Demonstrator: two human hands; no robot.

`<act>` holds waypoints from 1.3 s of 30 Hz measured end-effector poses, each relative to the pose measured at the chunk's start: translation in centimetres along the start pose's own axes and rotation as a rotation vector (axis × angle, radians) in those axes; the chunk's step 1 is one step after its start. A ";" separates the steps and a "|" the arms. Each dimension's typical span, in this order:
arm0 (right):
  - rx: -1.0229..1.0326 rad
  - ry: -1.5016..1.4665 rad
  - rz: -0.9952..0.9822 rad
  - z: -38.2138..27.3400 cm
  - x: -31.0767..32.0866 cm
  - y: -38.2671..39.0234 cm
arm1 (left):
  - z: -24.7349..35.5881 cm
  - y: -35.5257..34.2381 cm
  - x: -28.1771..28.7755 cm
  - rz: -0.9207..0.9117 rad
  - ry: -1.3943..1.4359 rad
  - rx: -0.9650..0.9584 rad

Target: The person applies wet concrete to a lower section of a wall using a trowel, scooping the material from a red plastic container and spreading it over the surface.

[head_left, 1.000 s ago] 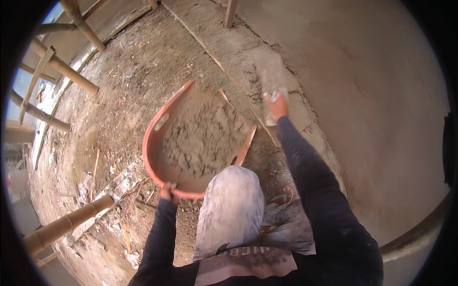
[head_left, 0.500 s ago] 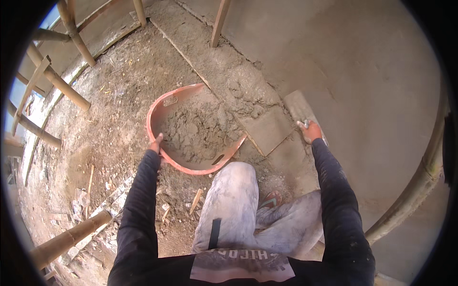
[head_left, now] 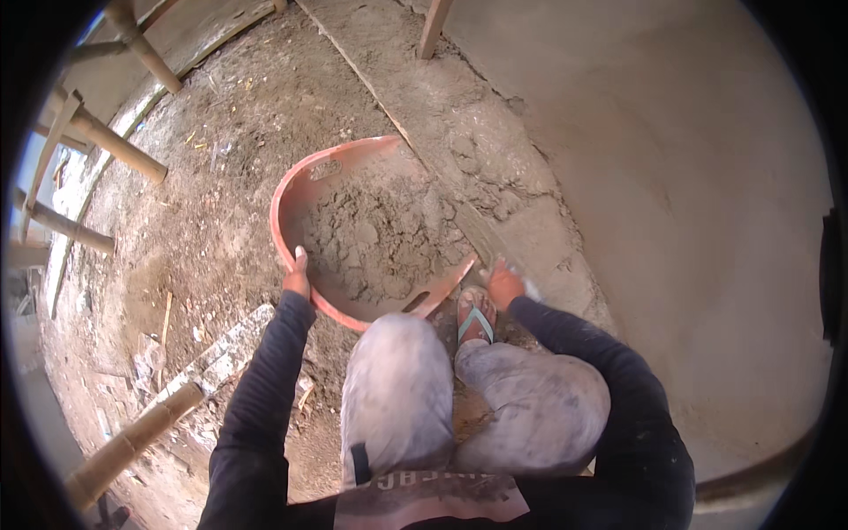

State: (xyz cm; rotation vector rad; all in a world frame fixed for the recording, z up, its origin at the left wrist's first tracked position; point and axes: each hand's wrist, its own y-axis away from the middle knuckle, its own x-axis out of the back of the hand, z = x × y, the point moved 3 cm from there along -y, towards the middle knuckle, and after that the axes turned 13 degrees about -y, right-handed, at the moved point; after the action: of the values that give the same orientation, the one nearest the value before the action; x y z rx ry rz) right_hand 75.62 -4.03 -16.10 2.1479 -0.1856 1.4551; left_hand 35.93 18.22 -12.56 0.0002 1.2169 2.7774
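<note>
An orange-red curved tub (head_left: 279,212), open on its far right side, holds a heap of wet grey mortar (head_left: 371,234). My left hand (head_left: 299,272) grips the tub's near-left rim, thumb over the edge. Beside the tub's near-right end, my right hand (head_left: 505,284) is closed on a flat plastering trowel (head_left: 481,231). The trowel is tilted, its grey blade reaching toward the mortar at the tub's open side; the handle is mostly hidden by my fingers. A strip of rough mortar (head_left: 495,168) runs along the ground right of the tub.
A smooth grey plastered wall (head_left: 689,194) fills the right side. Bamboo poles (head_left: 124,150) stand at the left, and another pole (head_left: 132,446) lies near-left. A wooden post (head_left: 433,31) rises at the top. My sandalled foot (head_left: 475,314) is close to the tub's near-right end.
My right hand has brought the trowel leftward from the wall to the tub's right side. My left hand stays on the rim. My right foot now shows more, and the view has shifted slightly.
</note>
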 end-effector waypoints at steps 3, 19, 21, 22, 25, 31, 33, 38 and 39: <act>0.052 -0.191 -0.115 -7.5 -3.2 0.7 | -0.1 1.4 2.1 0.006 0.023 0.012; 0.250 -0.383 0.208 1.2 7.2 -0.1 | -1.9 1.3 1.6 -0.004 0.185 -0.309; -0.166 -0.792 0.170 7.8 7.2 2.2 | -1.5 1.5 0.3 0.014 0.187 -0.222; -0.373 -0.976 0.171 9.7 7.4 2.8 | -1.4 1.5 0.8 0.048 0.186 -0.237; -0.788 -0.995 -0.026 15.5 9.9 3.1 | -1.0 1.1 1.7 0.093 0.177 -0.280; -0.596 -0.704 -0.124 21.6 10.6 -7.1 | -1.3 0.4 2.7 0.147 0.127 -0.293; -0.504 -0.549 -0.035 23.3 9.5 -12.6 | -1.5 0.1 1.8 0.123 0.136 -0.272; -0.243 -0.522 0.092 12.8 9.6 -22.8 | -0.1 1.0 1.0 0.066 0.062 -0.319; -0.245 -0.574 0.113 12.4 9.7 -22.6 | -0.1 0.7 1.1 0.119 0.091 -0.283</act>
State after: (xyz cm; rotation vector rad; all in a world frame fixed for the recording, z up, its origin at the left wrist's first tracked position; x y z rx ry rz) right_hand 98.72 10.66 -18.75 2.3152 -0.6630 0.7808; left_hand 34.73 17.82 -12.18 -0.0805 0.8563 3.0604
